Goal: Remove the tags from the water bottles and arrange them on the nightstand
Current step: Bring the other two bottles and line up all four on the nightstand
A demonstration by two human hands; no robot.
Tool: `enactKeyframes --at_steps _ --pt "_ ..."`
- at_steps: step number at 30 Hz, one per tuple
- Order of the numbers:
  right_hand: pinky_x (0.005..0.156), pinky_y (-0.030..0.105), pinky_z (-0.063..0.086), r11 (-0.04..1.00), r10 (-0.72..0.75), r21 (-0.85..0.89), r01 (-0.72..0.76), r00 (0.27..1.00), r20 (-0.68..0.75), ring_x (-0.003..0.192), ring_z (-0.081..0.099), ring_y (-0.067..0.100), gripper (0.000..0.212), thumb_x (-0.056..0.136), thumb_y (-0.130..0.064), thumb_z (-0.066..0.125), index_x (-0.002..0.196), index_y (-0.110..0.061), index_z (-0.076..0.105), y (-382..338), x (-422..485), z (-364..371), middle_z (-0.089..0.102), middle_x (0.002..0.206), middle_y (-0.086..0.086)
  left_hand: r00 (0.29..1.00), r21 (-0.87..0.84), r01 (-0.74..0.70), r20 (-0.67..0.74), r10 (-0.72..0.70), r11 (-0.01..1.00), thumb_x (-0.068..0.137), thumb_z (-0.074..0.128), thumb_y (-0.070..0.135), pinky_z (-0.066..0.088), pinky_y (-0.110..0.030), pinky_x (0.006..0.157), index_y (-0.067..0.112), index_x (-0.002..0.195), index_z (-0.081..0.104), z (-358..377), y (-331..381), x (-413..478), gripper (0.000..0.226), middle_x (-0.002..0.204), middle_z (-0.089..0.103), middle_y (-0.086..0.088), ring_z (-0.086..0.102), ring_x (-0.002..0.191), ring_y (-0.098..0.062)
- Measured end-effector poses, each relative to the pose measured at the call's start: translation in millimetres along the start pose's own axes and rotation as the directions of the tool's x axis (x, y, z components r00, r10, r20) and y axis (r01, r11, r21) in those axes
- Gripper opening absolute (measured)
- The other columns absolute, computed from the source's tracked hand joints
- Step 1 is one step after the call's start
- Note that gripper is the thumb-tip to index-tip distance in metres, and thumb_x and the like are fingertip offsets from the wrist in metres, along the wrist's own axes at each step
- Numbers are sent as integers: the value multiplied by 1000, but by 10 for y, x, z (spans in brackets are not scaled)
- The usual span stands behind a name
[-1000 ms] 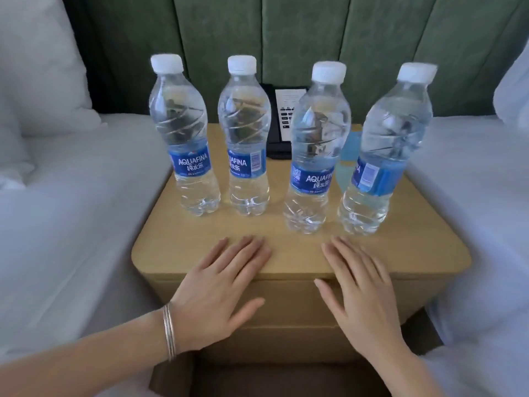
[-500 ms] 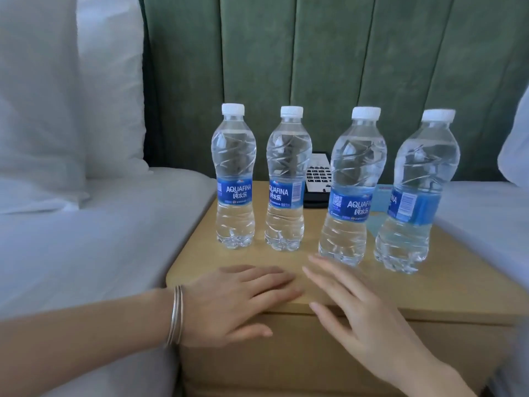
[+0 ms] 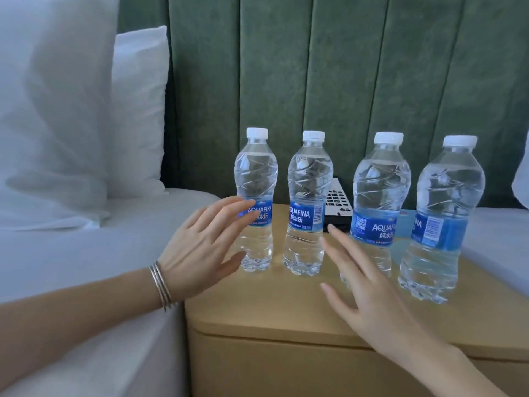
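Green headboard behind nightstand. Four bottles upright in row on nightstand. Left hand, right hand over nightstand, fingers loose, holding nothing. Likely reach step; next needs grip on a bottle.

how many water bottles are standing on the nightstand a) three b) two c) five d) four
D: the leftmost bottle, second bottle, third bottle and rightmost bottle stand upright in a row on the nightstand.
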State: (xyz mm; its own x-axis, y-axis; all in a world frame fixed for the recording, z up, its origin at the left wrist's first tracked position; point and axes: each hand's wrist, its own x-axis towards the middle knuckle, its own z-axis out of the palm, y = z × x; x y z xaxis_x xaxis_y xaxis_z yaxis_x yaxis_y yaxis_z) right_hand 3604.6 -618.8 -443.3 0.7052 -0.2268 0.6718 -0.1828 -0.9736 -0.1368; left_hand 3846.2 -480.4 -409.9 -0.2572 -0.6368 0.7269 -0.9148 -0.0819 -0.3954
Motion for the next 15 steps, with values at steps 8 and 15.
enactKeyframes --at_steps 8,15 --pt "92 -2 23 995 99 1 -99 994 -43 122 19 -23 68 89 -36 51 141 -37 7 -8 204 -12 5 149 -24 938 -175 338 148 -314 925 73 66 49 53 -25 71 8 148 16 290 124 -16 98 151 26 -10 45 126 -25" --pt "106 15 5 954 260 150 -259 965 14 129 -1 -11 94 89 -39 56 138 -34 -24 -105 571 183 -10 146 -22 874 -453 480 176 -452 751 77 74 29 40 -23 96 25 147 1 412 256 67 101 151 17 2 38 131 -13"
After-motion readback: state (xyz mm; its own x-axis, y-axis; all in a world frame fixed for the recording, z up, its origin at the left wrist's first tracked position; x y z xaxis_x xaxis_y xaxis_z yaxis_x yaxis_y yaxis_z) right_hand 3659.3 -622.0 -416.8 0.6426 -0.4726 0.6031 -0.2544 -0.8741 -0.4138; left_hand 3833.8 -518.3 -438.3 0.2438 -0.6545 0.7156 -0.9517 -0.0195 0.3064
